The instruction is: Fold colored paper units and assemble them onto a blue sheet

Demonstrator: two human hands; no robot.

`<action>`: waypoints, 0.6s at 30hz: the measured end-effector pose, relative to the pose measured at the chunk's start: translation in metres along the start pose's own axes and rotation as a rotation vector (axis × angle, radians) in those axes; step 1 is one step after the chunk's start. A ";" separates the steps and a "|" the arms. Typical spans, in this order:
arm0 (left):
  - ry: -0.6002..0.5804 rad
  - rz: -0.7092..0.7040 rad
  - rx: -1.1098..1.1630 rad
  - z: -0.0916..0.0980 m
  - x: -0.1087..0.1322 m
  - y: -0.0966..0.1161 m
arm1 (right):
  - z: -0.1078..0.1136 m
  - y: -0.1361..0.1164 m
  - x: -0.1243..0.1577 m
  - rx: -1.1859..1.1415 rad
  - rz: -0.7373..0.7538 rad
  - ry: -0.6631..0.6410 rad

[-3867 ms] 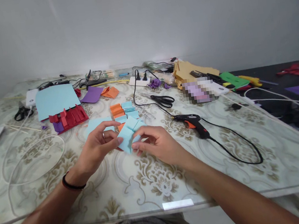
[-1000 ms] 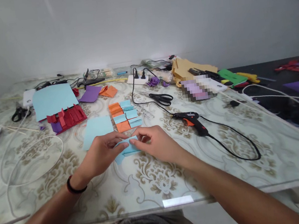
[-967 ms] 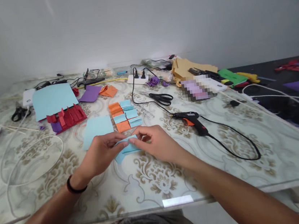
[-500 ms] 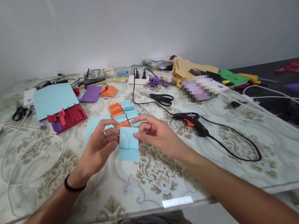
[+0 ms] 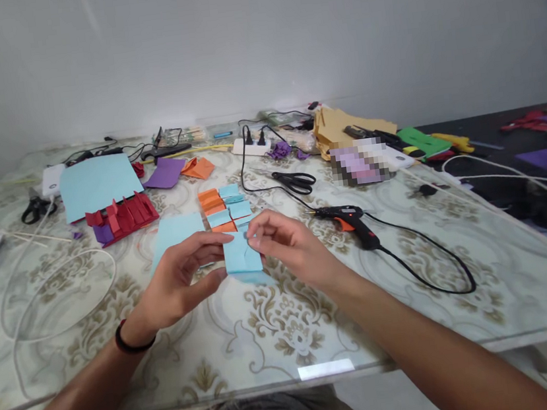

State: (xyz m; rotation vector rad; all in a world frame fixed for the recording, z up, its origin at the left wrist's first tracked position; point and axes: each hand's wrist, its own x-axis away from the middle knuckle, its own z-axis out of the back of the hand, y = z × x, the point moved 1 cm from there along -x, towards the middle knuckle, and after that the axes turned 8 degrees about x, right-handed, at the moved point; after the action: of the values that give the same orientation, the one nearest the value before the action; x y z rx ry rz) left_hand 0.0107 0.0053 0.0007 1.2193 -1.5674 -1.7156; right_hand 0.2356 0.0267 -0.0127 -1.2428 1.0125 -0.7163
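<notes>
A folded light blue paper piece (image 5: 242,254) is held between my two hands above the patterned table. My left hand (image 5: 182,276) grips its left side, thumb at the lower left and fingertips along the top. The thumb and fingers of my right hand (image 5: 288,243) pinch its upper right corner. A blue flap hangs tilted below the fold. Just beyond lie several folded orange paper pieces (image 5: 211,201) and folded blue paper pieces (image 5: 236,204). Partly behind my left hand is a flat light blue sheet (image 5: 177,229).
A hot glue gun (image 5: 349,217) with its black cord lies to the right, near black-handled scissors (image 5: 294,182). Folded red paper (image 5: 128,216) and a large blue sheet (image 5: 101,185) are at the left. A power strip (image 5: 251,146) stands at the back.
The blue paper piece has shifted slightly right and been tilted, its lower flap now angled. My left fingers have straightened along its top edge, and my right fingers have closed at its corner.
</notes>
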 end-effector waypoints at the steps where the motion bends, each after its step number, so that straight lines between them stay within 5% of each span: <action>1: 0.011 -0.004 0.003 0.000 0.000 0.000 | 0.000 -0.002 0.001 0.030 0.015 0.000; 6: 0.058 0.007 0.058 0.001 -0.001 -0.002 | -0.003 -0.003 0.003 -0.033 0.078 -0.089; 12: 0.086 0.008 0.114 0.001 -0.001 -0.001 | -0.003 -0.001 0.001 -0.008 0.112 0.022; 18: 0.060 0.028 0.161 0.000 -0.001 -0.002 | 0.001 -0.002 0.005 -0.023 0.080 -0.064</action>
State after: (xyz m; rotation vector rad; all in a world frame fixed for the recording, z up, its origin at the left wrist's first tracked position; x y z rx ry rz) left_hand 0.0114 0.0064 -0.0010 1.3077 -1.7048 -1.5455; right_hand 0.2387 0.0222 -0.0116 -1.2309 1.0145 -0.6012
